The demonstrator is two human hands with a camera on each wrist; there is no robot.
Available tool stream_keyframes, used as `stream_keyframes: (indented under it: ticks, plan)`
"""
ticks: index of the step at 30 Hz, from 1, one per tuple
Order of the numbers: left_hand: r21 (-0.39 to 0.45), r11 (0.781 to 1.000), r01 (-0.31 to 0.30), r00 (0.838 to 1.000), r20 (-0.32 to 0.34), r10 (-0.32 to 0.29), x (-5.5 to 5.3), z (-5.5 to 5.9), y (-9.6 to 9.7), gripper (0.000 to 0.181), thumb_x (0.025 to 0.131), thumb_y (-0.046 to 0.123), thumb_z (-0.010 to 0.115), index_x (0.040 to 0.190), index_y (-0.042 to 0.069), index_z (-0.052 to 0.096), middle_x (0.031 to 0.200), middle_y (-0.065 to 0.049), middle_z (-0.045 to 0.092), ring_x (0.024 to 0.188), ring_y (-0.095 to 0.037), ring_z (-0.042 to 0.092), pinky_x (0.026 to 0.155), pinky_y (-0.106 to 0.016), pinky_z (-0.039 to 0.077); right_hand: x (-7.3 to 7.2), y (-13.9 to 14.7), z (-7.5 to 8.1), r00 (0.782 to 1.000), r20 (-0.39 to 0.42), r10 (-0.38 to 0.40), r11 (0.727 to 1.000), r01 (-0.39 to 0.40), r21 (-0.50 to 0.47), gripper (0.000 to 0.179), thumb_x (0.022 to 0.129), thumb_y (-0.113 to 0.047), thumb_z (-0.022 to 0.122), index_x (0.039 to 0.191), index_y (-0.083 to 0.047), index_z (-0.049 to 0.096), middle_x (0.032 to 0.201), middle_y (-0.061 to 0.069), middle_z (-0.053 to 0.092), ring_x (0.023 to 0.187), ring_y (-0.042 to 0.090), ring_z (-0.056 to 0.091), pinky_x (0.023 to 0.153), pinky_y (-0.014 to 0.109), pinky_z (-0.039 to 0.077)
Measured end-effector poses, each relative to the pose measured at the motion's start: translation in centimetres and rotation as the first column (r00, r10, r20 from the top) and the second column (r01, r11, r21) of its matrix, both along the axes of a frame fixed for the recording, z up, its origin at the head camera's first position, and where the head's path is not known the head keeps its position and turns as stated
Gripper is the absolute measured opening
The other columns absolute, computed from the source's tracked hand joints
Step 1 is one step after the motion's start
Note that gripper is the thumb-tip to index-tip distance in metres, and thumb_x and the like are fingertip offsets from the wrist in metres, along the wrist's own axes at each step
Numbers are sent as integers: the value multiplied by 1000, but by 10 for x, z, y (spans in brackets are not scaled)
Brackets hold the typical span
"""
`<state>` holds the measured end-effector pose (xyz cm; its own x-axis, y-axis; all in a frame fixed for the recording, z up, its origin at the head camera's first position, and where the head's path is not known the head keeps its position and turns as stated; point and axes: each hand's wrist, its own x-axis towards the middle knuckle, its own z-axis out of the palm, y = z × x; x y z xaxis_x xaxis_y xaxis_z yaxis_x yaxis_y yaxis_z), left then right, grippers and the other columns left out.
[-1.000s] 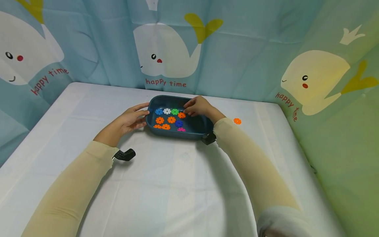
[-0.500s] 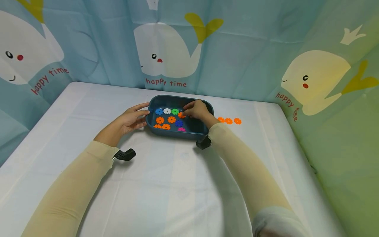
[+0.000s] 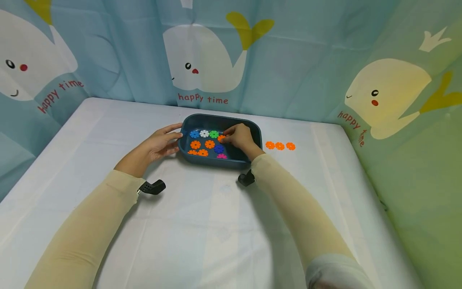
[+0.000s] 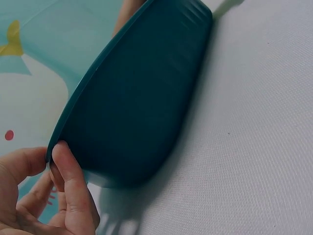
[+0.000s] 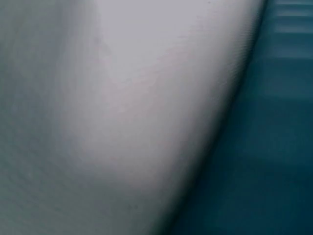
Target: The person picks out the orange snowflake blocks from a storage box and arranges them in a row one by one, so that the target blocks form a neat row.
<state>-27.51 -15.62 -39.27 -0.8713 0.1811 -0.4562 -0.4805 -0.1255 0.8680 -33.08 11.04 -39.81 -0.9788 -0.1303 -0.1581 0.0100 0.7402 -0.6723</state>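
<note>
A dark teal rectangular tray (image 3: 231, 162) stands at the back of the table. My left hand (image 3: 159, 145) is at its left end; in the left wrist view the thumb and fingers pinch the tray's rim (image 4: 73, 100). Inside lie several notched plastic snowflake discs: a white disc (image 3: 204, 133), a green disc (image 3: 214, 134), a dark blue disc (image 3: 218, 148), a pink disc (image 3: 221, 156) and several orange ones. My right hand (image 3: 241, 137) reaches into the tray, its curled thumb and fingers pinching an orange disc (image 3: 221, 138), partly covered. The right wrist view shows only tablecloth and the tray's wall (image 5: 264, 147).
Three orange discs (image 3: 280, 146) lie in a row on the white tablecloth (image 3: 202, 224), right of the tray. A light blue curtain (image 3: 306, 72) printed with whales hangs close behind the table and along its right side.
My right forearm has shifted slightly left and toward me, uncovering two more orange discs beside the tray. The fingers have settled lower onto the orange disc. My left hand stays put.
</note>
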Motion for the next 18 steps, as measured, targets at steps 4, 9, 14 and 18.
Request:
stream_keyframes:
  ticks: [4,9,14,18]
  plan:
    - [5,1000,-1,1000,2,1,0,0,0,56,101,16,55,153,26,37,117,0,49,91,-11,51,63,-17,54,0,-1,0,1000,3,-11,1000,11,7,32,82,-20,82,109,-4,75,106,11,71,78,18,57,64,21,48]
    - [6,1000,-1,1000,-2,1,0,-1,0,56,101,15,55,153,25,37,117,-1,49,91,-12,51,62,-17,54,-1,-1,-2,1000,-11,-6,1000,6,22,30,82,-20,82,107,-4,75,106,11,71,85,20,54,67,22,45]
    - [10,1000,-3,1000,0,3,-1,-1,0,56,101,15,55,153,26,37,117,-1,49,91,-12,51,62,-17,54,-1,0,-3,999,-32,5,1000,-4,26,28,81,-20,82,103,-4,75,101,11,71,82,20,54,64,22,44]
    - [10,1000,0,1000,0,0,0,-1,0,56,101,15,55,153,25,37,119,-1,48,93,-13,50,63,-17,53,0,1,-2,999,-39,11,1000,-10,24,27,81,-20,83,101,-3,74,98,11,70,79,19,53,61,22,43]
